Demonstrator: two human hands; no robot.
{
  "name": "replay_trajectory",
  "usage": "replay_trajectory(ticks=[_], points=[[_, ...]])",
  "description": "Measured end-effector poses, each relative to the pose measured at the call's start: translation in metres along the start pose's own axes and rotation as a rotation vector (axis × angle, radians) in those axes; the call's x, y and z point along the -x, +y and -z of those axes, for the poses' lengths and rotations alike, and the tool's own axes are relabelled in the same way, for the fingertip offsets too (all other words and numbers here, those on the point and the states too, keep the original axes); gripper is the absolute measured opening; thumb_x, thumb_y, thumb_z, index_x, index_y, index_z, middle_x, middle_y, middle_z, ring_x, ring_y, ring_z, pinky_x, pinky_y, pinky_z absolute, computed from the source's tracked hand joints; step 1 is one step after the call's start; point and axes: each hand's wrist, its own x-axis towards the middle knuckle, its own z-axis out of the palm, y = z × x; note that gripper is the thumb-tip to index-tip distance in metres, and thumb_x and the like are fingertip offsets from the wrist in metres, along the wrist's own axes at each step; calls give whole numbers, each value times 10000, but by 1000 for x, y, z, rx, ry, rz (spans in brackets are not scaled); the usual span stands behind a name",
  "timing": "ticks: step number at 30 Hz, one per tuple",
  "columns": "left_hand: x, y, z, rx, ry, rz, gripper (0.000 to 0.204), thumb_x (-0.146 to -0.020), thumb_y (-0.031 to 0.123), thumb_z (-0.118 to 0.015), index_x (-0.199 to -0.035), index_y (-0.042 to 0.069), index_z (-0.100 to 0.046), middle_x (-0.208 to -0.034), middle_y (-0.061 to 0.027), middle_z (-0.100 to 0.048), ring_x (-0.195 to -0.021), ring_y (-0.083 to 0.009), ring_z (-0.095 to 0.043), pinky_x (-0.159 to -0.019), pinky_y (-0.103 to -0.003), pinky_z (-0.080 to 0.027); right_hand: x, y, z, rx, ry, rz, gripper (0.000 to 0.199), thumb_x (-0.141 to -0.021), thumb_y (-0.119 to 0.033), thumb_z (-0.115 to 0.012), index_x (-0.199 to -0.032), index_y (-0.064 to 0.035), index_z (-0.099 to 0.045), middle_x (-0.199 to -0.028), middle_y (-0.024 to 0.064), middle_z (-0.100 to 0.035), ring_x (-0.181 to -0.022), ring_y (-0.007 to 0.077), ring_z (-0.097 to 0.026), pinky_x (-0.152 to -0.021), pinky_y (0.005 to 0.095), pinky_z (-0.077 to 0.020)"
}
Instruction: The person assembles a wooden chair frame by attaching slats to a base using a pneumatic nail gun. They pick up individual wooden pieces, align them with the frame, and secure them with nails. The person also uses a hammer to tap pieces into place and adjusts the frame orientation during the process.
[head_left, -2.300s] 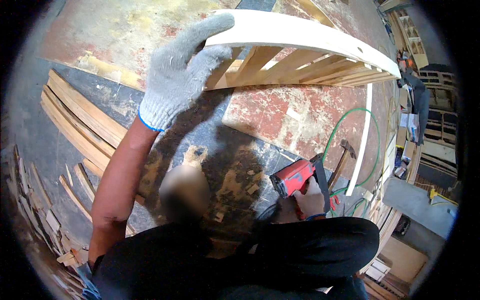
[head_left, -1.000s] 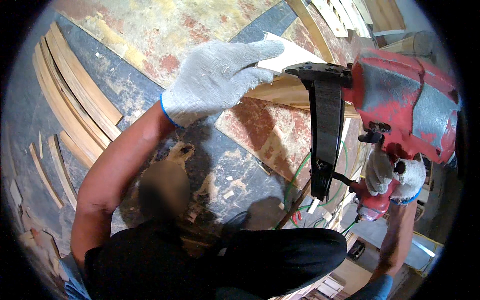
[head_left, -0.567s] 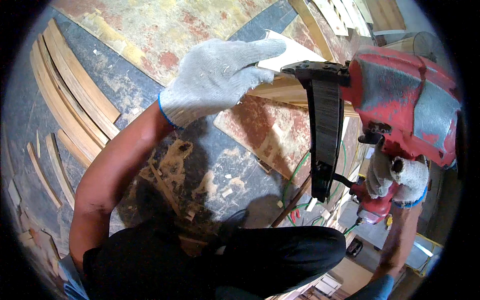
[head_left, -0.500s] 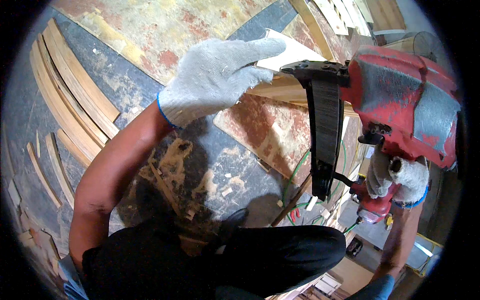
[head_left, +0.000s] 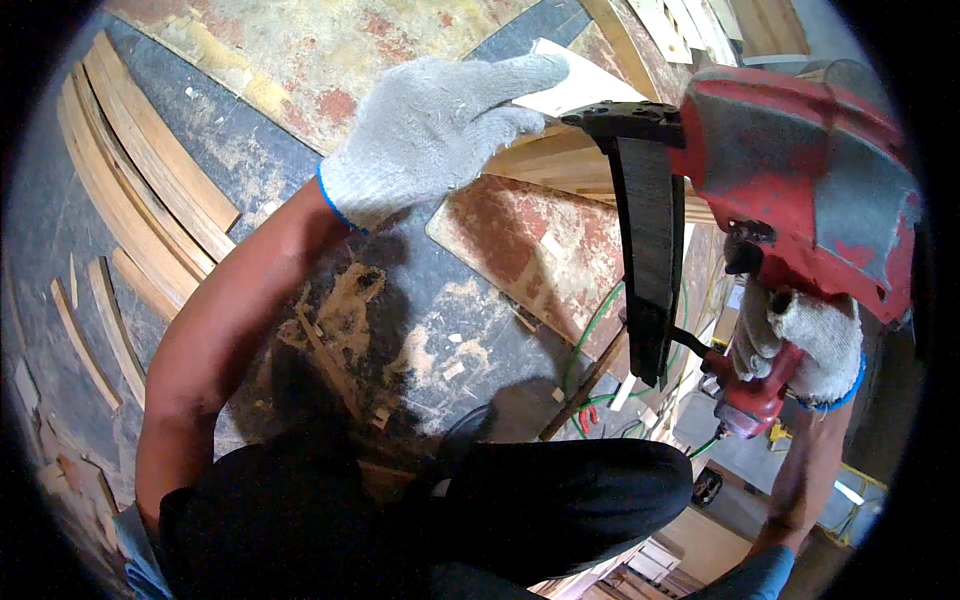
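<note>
My left hand (head_left: 425, 130), in a grey-white knit glove with a blue cuff, pinches the near end of a wooden piece (head_left: 560, 160) with a white top face. One finger lies along the white face and the others press at its side. My right hand (head_left: 800, 340), gloved too, is wrapped round the handle of a worn red and grey nail gun (head_left: 800, 180). The gun's black nose and slanted magazine (head_left: 645, 250) point left, with the nose tip at the wooden piece, close to my left fingertips. Whether it touches cannot be made out.
Several curved wooden strips (head_left: 150, 170) lie on the dark floor at left. A paint-stained board (head_left: 510, 255) lies below the wooden piece. A green air hose (head_left: 570, 370) loops by a stick (head_left: 585, 390). Sawdust and offcuts are scattered about. My bent knee (head_left: 600, 500) is below.
The nail gun and both my hands have shifted slightly upward in the picture, the gun also a little leftward. My grips look the same.
</note>
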Motion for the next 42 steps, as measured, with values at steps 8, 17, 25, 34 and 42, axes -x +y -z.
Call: replay_trajectory(ticks=[8, 17, 25, 34, 42], points=[[8, -4, 8, 116, -155, 230, 622, -918, 280, -696, -1459, 59, -486, -1357, -160, -620, -1206, -272, -625, -1020, -341, -478, -7, 5, -19, -250, -198, -51, 324, -771, -124, -789, -979, 31, -594, -681, 125, -579, -545, 236, -549, -496, 367, -449], [-12, -14, 10, 239, -365, 196, 679, -915, 547, -633, -1377, 56, -548, -1266, -182, -642, -1092, -320, -658, -953, -405, -505, 7, -1, -15, -163, -137, -64, 395, -775, -176, -799, -1037, 43, -601, -692, 112, -578, -578, 242, -575, -510, 375, -460], [20, 28, 87, -112, -200, -89, 431, -898, 452, -655, -1041, 46, -685, -1050, -133, -713, -1000, -300, -689, -851, -391, -546, -8, 19, -17, -161, -128, 6, 430, -782, -245, -797, -1019, 40, -581, -682, 108, -572, -545, 235, -556, -492, 371, -449], [17, -43, -16, -150, -207, 286, 680, -886, 429, -713, -1441, 96, -507, -1339, -222, -602, -1144, -325, -639, -1008, -393, -489, -21, 13, -25, -225, -239, 13, 456, -781, -266, -800, -1031, 38, -569, -627, 95, -542, -513, 236, -536, -476, 375, -439], [8, -60, -25, 222, -214, 199, 567, -896, 434, -668, -1286, 27, -605, -1221, -263, -644, -1116, -419, -623, -967, -439, -481, -25, 4, -25, -213, -264, 104, 398, -862, -259, -711, -1037, 41, -517, -618, 57, -510, -481, 206, -536, -448, 366, -488]])
